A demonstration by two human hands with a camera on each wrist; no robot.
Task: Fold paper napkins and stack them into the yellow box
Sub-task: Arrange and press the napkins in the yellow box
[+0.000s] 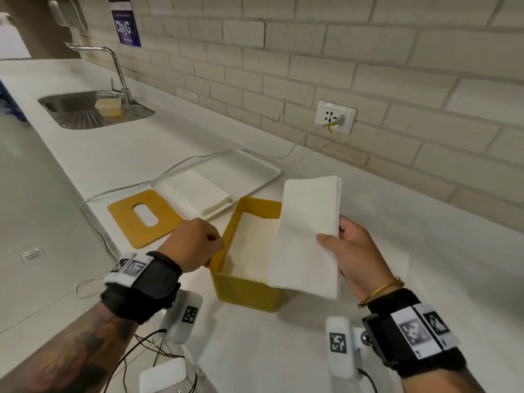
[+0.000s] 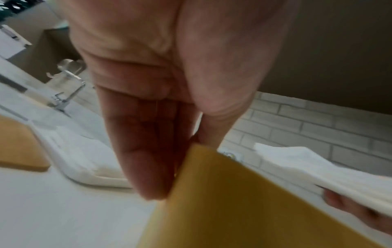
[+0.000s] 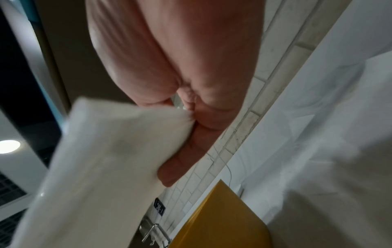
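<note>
a white countertop [image 1: 368, 279] below a pale brick wall. the right hand [image 1: 357, 256] pinches a folded stack of paper napkins [image 1: 306, 236], thumb on top and fingers underneath, holding it tilted above the right side of the open yellow box [image 1: 246, 293]. the left hand [image 1: 195, 245] grips the box's left wall, thumb inside, fingers outside. white napkins already line the box. behind it, a white tray [image 1: 255, 168] holds more napkins [image 1: 198, 194], beside a yellow slotted lid [image 1: 141, 217].
</note>
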